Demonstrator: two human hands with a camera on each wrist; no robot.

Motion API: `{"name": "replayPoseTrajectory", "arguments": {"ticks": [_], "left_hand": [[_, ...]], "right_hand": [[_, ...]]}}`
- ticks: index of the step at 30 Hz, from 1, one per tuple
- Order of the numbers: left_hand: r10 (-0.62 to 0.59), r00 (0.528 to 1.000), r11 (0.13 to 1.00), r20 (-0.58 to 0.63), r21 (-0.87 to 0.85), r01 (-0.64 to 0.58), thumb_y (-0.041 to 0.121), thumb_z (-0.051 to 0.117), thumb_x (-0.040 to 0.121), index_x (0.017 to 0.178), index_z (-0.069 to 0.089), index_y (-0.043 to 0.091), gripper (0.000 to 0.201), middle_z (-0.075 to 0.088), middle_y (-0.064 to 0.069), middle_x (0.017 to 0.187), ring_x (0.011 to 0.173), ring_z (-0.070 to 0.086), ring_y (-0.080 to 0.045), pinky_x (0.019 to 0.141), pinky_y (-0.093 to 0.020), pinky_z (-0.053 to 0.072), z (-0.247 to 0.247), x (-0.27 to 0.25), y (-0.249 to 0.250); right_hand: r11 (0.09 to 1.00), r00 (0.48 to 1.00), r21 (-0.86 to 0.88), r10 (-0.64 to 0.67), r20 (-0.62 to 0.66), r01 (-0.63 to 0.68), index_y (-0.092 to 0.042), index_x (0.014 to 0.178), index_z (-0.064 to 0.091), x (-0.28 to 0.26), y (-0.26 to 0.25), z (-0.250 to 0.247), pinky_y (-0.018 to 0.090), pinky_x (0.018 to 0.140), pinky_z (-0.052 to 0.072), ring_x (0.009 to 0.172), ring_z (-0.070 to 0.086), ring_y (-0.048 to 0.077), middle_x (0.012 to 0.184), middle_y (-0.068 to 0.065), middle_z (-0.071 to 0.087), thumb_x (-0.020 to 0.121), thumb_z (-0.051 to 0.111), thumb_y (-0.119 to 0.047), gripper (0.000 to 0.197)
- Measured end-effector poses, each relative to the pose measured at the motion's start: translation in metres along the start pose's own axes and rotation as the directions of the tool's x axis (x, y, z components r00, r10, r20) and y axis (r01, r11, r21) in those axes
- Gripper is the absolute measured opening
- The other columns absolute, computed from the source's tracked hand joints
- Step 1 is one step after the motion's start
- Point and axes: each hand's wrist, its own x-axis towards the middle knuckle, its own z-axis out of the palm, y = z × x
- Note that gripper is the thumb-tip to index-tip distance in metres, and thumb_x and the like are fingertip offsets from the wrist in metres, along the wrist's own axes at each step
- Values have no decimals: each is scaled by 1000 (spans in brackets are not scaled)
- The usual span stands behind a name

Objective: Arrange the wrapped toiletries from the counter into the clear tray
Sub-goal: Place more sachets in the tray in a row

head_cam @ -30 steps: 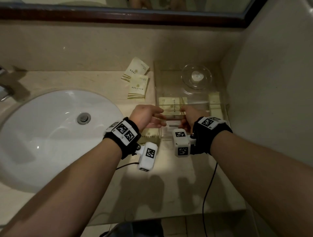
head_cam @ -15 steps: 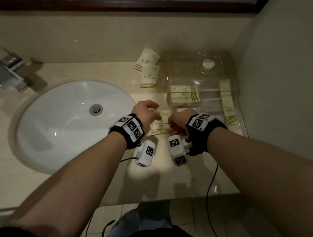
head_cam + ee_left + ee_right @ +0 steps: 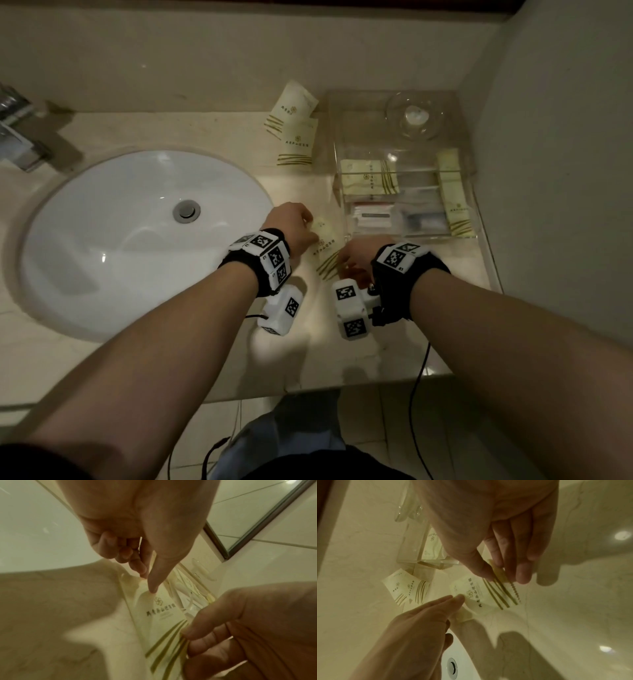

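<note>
A cream wrapped packet (image 3: 325,248) with green stripes sits between my hands, just left of the clear tray's (image 3: 363,123) front corner. My left hand (image 3: 310,229) pinches its plain end between thumb and forefinger (image 3: 148,582). My right hand (image 3: 342,265) pinches the striped end (image 3: 498,574). The packet (image 3: 479,595) looks bent and barely off the counter. Two more packets (image 3: 295,128) lie overlapping on the counter left of the tray. Inside the tray lie one packet (image 3: 370,176) and a narrow one (image 3: 454,192).
A glass dish (image 3: 416,114) holding a small white item stands in the tray's back section. The white basin (image 3: 130,240) fills the left, with the tap (image 3: 17,133) at the far left. A wall (image 3: 555,171) bounds the tray's right side. The counter edge (image 3: 308,387) is near me.
Both hands drew back from the tray's front wall to the packet on the counter and now pinch its two ends. The head view tilted downward.
</note>
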Motion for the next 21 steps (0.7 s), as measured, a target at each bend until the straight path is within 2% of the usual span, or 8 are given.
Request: {"name": "replayPoseTrajectory", "arguments": {"ticks": [5,7,9,10,14,16,18,21], "left_hand": [[-58,998,997,31,-49,59,19,71,84,92,71,15,8,67,-2,91,86,61,-19,67,-24,44,-2,-5,-3],[-61,997,994,38,-85,64,18,71,83,83,71,16,2,68,-1,85,84,63,-19,63,-23,43,-2,-8,-5],[-66,997,988,30,-136,69,18,73,81,81,72,16,2,68,-1,82,79,62,-17,62,-23,43,-6,-10,-6],[-66,998,983,24,-171,70,18,73,80,79,71,17,3,67,0,79,75,60,-15,60,-22,42,-9,-10,-6],[-64,998,932,-3,-359,59,14,71,79,68,67,20,13,64,2,73,69,57,-13,56,-23,39,-20,-11,-5],[-80,997,896,-15,-439,65,10,72,78,64,66,18,17,61,1,67,63,54,-13,54,-23,39,-26,-13,-3],[-101,995,851,-9,-519,82,5,71,77,63,65,15,18,59,0,62,56,51,-14,49,-21,38,-30,-14,2],[-122,992,776,-9,-624,90,5,74,79,68,64,12,16,61,-3,61,47,51,-15,43,-21,38,-31,-14,14]], "right_hand": [[1000,1000,18,0,25,-1,-10,57,71,11,5,5,37,79,56,66,65,24,63,5,72,74,71,-20,19],[999,997,46,-26,75,23,-14,68,79,17,5,8,42,90,57,74,67,24,73,5,74,70,72,-25,13],[997,996,38,-65,53,63,-12,97,77,7,1,7,38,82,59,77,67,24,84,6,73,77,70,-19,22],[994,995,72,-81,62,76,-8,102,74,4,-1,5,35,77,58,76,66,23,85,6,72,79,69,-17,25],[973,993,220,-92,80,73,-2,94,74,-2,0,-4,42,91,55,78,69,28,91,14,76,58,74,-18,40],[954,989,289,-115,89,85,2,91,70,-8,-2,-10,35,75,57,69,68,28,85,17,73,66,70,-9,27],[925,989,365,-135,59,105,-1,86,64,-11,-3,-21,29,60,51,56,61,23,75,15,65,74,65,-5,13],[859,983,478,-170,-70,182,-5,88,66,-6,-5,-38,31,62,47,62,57,22,84,14,65,70,68,-12,19]]}}
